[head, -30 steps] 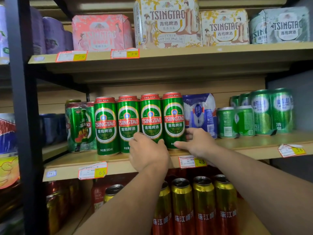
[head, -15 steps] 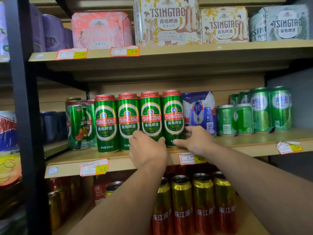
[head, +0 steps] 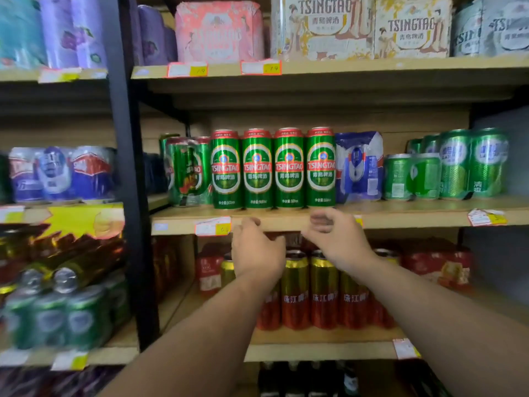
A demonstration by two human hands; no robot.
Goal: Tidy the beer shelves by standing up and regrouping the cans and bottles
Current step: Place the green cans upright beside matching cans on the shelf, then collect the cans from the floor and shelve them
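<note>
Left fingers (head: 249, 222): I saw them loosely curled, holding nothing.
Right fingers (head: 321, 222): loosely curled too, empty.
Left hand (head: 257, 250), right hand (head: 336, 242): both hung just near of the shelf (head: 400, 217) edge, clear of the cans.
Cans (head: 273, 169): four green ones stood upright, side by side, between a green pack (head: 186, 170) on the left and a blue pack (head: 359, 167) on the right.

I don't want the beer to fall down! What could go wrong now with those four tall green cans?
1. The four tall green cans stand close to the shelf's front edge. The left hand and right hand hover just below, holding nothing, so a bump might tip one off.
2. A tipped can could drop onto the gold-and-red cans on the shelf underneath.
</note>
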